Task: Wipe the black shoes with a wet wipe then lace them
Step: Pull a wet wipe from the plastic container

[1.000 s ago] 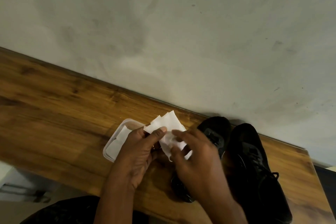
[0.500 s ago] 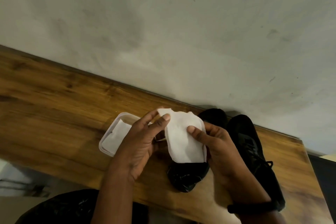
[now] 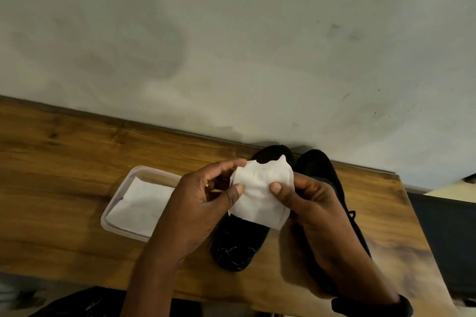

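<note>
Two hands hold a white wipe (image 3: 260, 193) spread between them above a wooden table (image 3: 51, 162). The left hand (image 3: 198, 203) pinches the wipe's left edge between thumb and forefinger, while the right hand (image 3: 311, 203) grips the right edge, thumb on top. One black shoe (image 3: 237, 247) lies directly beneath the fingers. A second black shoe (image 3: 319, 170) sits just past the right fingers, partly hidden by the wrist. A plastic tub (image 3: 121, 203) of folded wipes (image 3: 139, 208) rests beside the left knuckles.
</note>
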